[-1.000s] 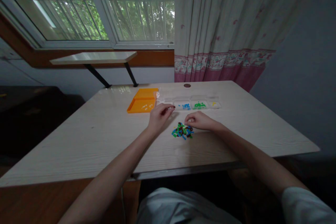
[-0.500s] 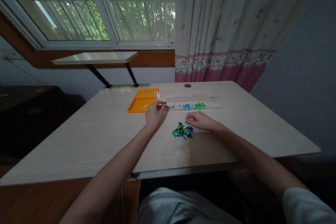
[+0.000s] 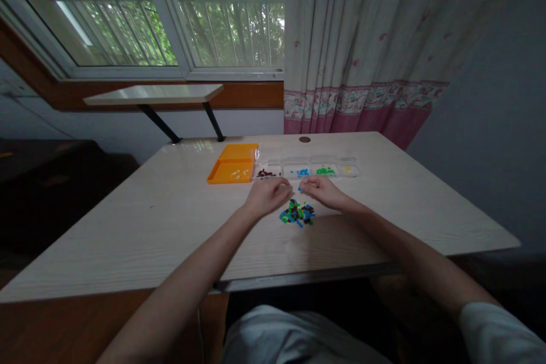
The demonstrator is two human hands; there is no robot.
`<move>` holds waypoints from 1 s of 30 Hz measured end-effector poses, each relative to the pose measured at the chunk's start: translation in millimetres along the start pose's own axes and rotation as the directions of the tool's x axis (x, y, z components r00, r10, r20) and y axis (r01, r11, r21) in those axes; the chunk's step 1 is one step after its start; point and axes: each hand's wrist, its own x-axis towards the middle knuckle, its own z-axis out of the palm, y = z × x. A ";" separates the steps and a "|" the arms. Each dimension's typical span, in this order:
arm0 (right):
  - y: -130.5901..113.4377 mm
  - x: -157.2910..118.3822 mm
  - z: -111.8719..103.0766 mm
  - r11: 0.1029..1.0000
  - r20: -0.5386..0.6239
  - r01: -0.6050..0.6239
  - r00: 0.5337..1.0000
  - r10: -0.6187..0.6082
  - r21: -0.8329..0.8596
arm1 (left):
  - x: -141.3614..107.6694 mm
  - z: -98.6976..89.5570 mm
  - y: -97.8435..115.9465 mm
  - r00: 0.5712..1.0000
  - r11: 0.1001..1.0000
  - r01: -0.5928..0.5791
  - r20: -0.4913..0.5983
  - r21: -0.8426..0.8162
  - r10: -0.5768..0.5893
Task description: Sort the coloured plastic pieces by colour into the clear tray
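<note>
A mixed heap of small green, blue, brown and pale pieces (image 3: pixel 297 213) lies on the light wooden table. Just beyond it, my right hand (image 3: pixel 322 190) pinches a small blue piece (image 3: pixel 300 188) between thumb and fingertips. My left hand (image 3: pixel 268 194) is at the heap's upper left, fingers loosely bent and a little apart, with nothing visible in them. Behind the hands stands a row of clear compartments (image 3: pixel 283 175). From left to right they hold brown pieces (image 3: pixel 267 173), blue pieces (image 3: pixel 302 172), green pieces (image 3: pixel 325 170) and a few yellow pieces (image 3: pixel 348 169).
An orange case (image 3: pixel 222 172) lies unfolded left of the compartments, with some white pieces (image 3: pixel 239 173) in it. A round dark disc (image 3: pixel 304 139) is at the table's back edge. The raised shelf (image 3: pixel 157 94) stands at the back left, before the window.
My left hand has come back from the brown pieces' compartment, moving right and nearer to the heap. My right hand has shifted slightly left and up, and the blue piece shows at its fingertips.
</note>
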 end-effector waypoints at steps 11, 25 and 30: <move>-5.6 -0.1 5.7 0.996 0.050 -0.047 0.998 0.043 0.077 | -5.0 5.6 15.8 0.980 0.973 -0.167 -0.080 0.159 0.181; -5.6 -12.0 1.5 0.727 -0.047 0.184 0.957 -0.285 -0.662 | -2.1 0.0 16.9 0.998 0.992 -0.055 0.038 0.109 0.051; -4.9 -13.3 0.8 0.644 -0.013 0.230 0.937 -0.349 -0.729 | -1.9 -0.7 16.7 0.996 0.997 -0.052 0.073 0.064 0.047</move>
